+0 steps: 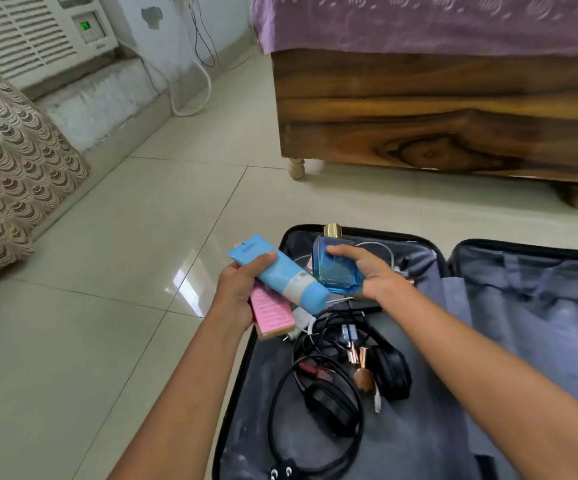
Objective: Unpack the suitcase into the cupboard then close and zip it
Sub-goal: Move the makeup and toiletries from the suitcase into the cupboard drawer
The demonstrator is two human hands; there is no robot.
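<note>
1. Currently: left hand [237, 292] grips a blue tube [280, 273] and a pink box [273, 313] together, fingers curled round both, over the suitcase's [419, 427] left edge.
2. Right hand [372, 271] holds a blue bottle [336, 268], thumb and fingers pinching it, above the open suitcase.
3. Headphones [389, 372] and cables [315, 410] lie inside.

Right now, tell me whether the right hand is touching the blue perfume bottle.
Touching. The head view shows the right hand with thumb and fingers wrapped round the blue perfume bottle, lifting it above the open suitcase.
</note>
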